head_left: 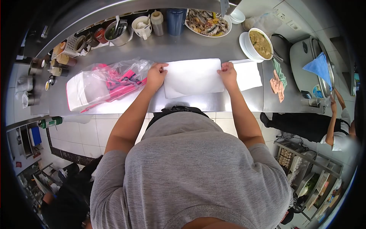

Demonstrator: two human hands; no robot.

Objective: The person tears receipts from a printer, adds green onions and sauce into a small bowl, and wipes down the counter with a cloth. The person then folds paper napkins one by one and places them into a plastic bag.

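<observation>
A stack of white paper sheets [193, 78], perhaps napkins, lies over the steel counter in front of me. My left hand [156, 77] pinches its left edge near the upper corner, fingers curled. At the opposite edge, my right hand [227, 76] grips the stack in the same way, thumb and fingers closed. Beyond the right hand, more white sheets [249, 76] lie flat, partly hidden by that hand. A clear plastic bag with pink print [110, 84] rests beside my left forearm, with white sheets inside its left end.
Along the back stand a metal pot [117, 33], a white mug [142, 27], a squeeze bottle [157, 23], a blue container [176, 22] and a plate of fish [208, 23]. A soup bowl [260, 44] and cloths [278, 82] sit right. Another person [324, 126] works at far right.
</observation>
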